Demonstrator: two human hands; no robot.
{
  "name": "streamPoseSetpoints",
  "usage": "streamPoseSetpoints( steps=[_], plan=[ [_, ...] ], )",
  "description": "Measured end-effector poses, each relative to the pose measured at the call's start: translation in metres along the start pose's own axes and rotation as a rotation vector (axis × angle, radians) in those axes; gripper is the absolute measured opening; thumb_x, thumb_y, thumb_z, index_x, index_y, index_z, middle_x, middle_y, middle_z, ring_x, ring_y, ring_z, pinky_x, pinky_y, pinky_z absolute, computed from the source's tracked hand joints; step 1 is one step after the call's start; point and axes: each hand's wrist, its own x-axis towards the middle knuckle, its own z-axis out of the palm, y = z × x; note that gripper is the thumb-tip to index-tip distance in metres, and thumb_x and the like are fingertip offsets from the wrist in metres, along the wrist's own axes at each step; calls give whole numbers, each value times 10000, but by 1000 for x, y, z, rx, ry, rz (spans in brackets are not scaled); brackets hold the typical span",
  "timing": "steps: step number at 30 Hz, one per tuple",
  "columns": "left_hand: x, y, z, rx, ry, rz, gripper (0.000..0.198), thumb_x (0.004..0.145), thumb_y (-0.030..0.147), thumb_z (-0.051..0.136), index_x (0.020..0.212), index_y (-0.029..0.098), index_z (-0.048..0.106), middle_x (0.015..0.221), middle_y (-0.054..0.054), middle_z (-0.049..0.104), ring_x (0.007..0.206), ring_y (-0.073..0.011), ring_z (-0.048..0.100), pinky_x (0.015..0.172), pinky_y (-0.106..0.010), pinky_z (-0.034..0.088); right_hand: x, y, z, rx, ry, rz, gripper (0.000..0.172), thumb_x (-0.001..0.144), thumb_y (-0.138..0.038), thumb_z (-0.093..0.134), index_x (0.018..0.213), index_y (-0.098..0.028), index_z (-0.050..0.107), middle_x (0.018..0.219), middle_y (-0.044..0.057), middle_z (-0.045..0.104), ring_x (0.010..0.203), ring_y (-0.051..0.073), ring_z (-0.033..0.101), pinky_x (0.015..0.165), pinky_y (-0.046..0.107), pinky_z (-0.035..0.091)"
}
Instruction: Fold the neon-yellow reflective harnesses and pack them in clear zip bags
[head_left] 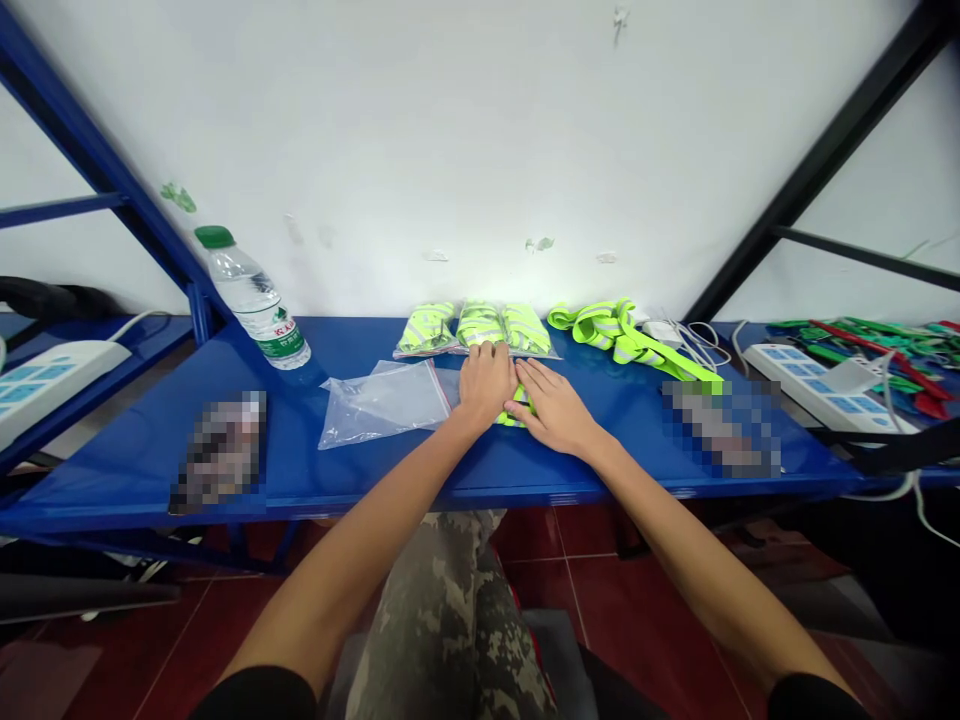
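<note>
Blue metal shelf (360,480) under the hands (484,385) (551,405), white wall (480,150) behind, red floor tiles (637,620)

Scuffed white wall (390,130) behind blue steel shelving: blue upright (97,170) at left, black upright (840,140) at right, blue worktop (352,480) between. Below, glossy dark-red floor tiles (645,620) with pale grout lines.

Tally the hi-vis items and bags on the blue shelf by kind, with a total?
Bagged neon-yellow reflective packs: 3
Loose neon-yellow reflective strap bundle: 1
Neon-yellow reflective piece under the right hand: 1
Clear zip bag: 1
Total: 6
</note>
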Motion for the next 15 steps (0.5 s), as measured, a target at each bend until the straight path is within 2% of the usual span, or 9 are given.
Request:
streamPoseSetpoints(
  steps=[2, 4, 7, 11, 15],
  plan=[
    [1, -1, 0, -34, -24, -76, 308, 982, 320, 352, 1147, 170, 565, 1121, -128, 665, 1080, -257, 598, 859, -335, 471, -5, -1, 1, -27, -72, -7, 830, 925, -658, 392, 1480, -41, 367, 1508, 211, 414, 1428, 353, 335, 1123, 497, 348],
    [1, -2, -1, -57, -69, -133, 361, 993, 366, 309, 1150, 170, 568, 1052, -126, 696, 994, -260, 647, 818, -345, 483, -7, 0, 2, -19, -116, -2, 901, 890, -707, 412, 1492, -41, 337, 1513, 216, 404, 1415, 362, 357, 1111, 498, 368],
    [2, -7, -4, -58, -138, -112, 434, 993, 411, 269, 1111, 159, 602, 993, -142, 711, 940, -277, 681, 805, -360, 489, -5, 3, 1, 24, -134, 5, 869, 881, -711, 431, 1481, -88, 359, 1480, 190, 460, 1344, 344, 456, 1081, 477, 405],
    [4, -14, -4, -111, -188, 1, 402, 976, 343, 291, 1052, 148, 634, 1006, -161, 708, 965, -288, 682, 840, -377, 489, -2, 2, -2, 39, -137, 13, 804, 885, -691, 454, 1450, -122, 404, 1384, 165, 556, 1229, 337, 541, 1013, 465, 442],
    [6, -19, 1, -259, -183, -40, 329, 930, 268, 374, 1130, 147, 605, 1020, -146, 711, 979, -274, 676, 846, -370, 499, -3, -1, -3, 9, -125, 26, 804, 873, -705, 460, 1420, -117, 438, 1325, 182, 592, 1195, 351, 541, 961, 479, 445]
  ],
)
